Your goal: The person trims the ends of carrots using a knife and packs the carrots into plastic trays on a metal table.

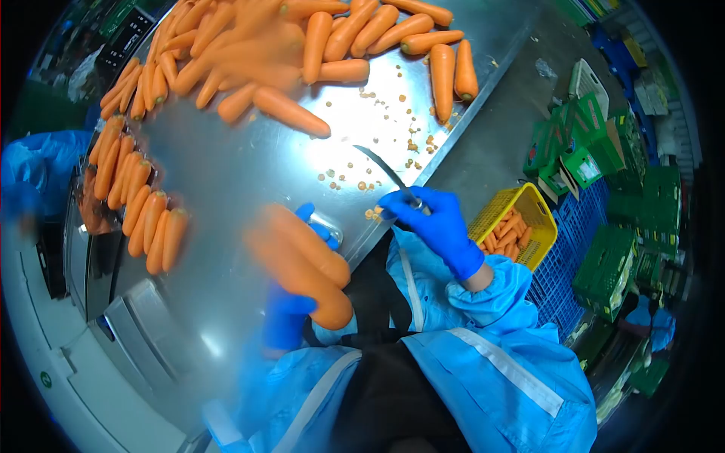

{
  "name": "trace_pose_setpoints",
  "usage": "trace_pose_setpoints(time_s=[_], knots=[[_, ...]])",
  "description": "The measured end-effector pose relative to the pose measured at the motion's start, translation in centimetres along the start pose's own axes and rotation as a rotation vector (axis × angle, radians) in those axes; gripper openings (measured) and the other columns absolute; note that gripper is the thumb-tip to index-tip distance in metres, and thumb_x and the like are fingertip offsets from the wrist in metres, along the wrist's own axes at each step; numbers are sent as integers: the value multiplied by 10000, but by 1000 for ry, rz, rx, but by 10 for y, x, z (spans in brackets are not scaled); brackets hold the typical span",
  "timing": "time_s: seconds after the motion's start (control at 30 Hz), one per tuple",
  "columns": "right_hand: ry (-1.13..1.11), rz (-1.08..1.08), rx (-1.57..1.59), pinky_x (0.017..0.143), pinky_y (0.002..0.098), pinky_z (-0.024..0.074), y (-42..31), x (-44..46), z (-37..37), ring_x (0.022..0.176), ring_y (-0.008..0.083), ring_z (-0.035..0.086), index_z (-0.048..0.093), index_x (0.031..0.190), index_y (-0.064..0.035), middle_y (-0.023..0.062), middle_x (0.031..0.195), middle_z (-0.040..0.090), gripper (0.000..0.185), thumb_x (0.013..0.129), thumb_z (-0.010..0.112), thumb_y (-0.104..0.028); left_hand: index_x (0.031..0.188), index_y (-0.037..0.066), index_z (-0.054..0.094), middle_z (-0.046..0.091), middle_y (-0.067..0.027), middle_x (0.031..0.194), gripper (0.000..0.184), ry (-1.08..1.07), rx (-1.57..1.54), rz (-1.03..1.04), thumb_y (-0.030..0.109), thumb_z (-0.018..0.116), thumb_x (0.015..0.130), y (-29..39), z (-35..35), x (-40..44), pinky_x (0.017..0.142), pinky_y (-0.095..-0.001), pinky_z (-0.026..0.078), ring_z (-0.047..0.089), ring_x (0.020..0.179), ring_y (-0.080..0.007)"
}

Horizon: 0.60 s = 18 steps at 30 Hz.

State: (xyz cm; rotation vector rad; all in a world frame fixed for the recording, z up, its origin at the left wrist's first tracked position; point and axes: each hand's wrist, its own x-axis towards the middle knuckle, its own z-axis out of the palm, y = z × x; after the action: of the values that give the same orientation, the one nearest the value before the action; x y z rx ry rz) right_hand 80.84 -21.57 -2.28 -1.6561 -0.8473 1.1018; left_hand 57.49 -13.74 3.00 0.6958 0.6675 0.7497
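My blue-gloved right hand is closed around the handle of a knife with a curved metal blade, its tip pointing away from me. My blue-gloved left hand grips two thick orange carrots near my lap, at the edge of the shiny metal table; blur there hides how firm the hold is. The two are smooth and rounded, so an uneven squeeze could let one slide out. The worse risk, I judge, is the blade: bringing my hands together carelessly could nick a glove.

Small orange-brown scraps lie about the blade and could drop to the floor if my sleeve brushes them. A loose orange carrot lies near the knife's tip, and a heaped pile of orange carrots blocks the far side. To my left lies a row of orange carrots, with a co-worker's blue sleeve beyond. Past my right wrist, a yellow plastic crate holds more carrots.
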Motion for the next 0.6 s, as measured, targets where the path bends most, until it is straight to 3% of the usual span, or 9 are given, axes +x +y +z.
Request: trace_pose_setpoints(time_s=[0.03, 0.07, 0.17, 0.2, 0.3, 0.37, 0.47, 0.57, 0.6], knots=[[-43, -53, 78, 698, 264, 531, -8, 1, 12, 768, 83, 647, 691, 1184, -71, 31, 991, 723, 341, 887, 726, -234, 1483, 41, 313, 559, -121, 1123, 527, 33, -299, -45, 315, 420, 1046, -1, 2, 5, 949, -433, 498, 583, 1058, -275], [-68, -100, 196, 667, 248, 532, -15, -2, 27, 704, 94, 639, 661, 1225, -56, 40, 992, 704, 407, 879, 738, -255, 1499, 42, 281, 550, -129, 1189, 691, 9, -315, 1, 381, 506, 940, -2, 4, 8, 989, -449, 480, 568, 1112, -285], [-240, 191, 445, 619, 231, 525, -28, -15, 63, 666, 89, 625, 620, 1281, -58, 60, 996, 689, 493, 867, 755, -290, 1536, 54, 203, 522, -154, 1340, 1041, -88, -373, 126, 505, 676, 725, -1, 8, 17, 1079, -492, 434, 527, 1241, -316], [-272, 267, 425, 572, 231, 508, -34, -18, 71, 645, 83, 615, 595, 1293, -37, 68, 930, 685, 550, 858, 767, -327, 1541, 62, 190, 513, -164, 1359, 1048, -140, -402, 161, 499, 674, 720, 0, 5, 23, 1090, -503, 423, 516, 1262, -326], [-302, 367, 425, 558, 236, 498, -41, -14, 84, 640, 90, 620, 604, 1253, -2, 63, 875, 681, 534, 860, 771, -321, 1529, 98, 219, 475, -176, 1375, 700, 111, -159, 103, 523, 422, 1011, 8, -12, 28, 1066, -473, 440, 510, 1235, -315], [-293, 372, 442, 552, 231, 487, -47, -10, 94, 637, 90, 619, 603, 1240, 9, 55, 835, 672, 518, 854, 780, -288, 1528, 100, 230, 448, -174, 1414, 741, 144, -339, 118, 544, 466, 984, 10, -7, 27, 1087, -472, 421, 480, 1283, -320], [-280, 379, 466, 548, 228, 485, -53, -4, 104, 630, 87, 611, 570, 1299, -17, 55, 878, 671, 552, 849, 782, -256, 1525, 82, 239, 412, -168, 1464, 830, 129, -310, 128, 520, 590, 915, 6, -45, 19, 1103, -471, 406, 444, 1329, -322], [-270, 325, 436, 536, 223, 477, -57, 12, 108, 617, 85, 599, 528, 1362, -52, 51, 920, 666, 608, 839, 783, -227, 1505, 49, 307, 454, -130, 1412, 941, 415, -96, 229, 410, 683, 721, 11, -78, 17, 1060, -437, 432, 484, 1284, -275], [-276, 332, 397, 532, 219, 472, -56, 20, 104, 612, 85, 595, 514, 1379, -63, 49, 930, 663, 626, 835, 783, -217, 1467, 18, 365, 527, -116, 1315, 875, 468, -14, 264, 295, 725, 719, 15, -96, 9, 967, -374, 481, 569, 1120, -241]])
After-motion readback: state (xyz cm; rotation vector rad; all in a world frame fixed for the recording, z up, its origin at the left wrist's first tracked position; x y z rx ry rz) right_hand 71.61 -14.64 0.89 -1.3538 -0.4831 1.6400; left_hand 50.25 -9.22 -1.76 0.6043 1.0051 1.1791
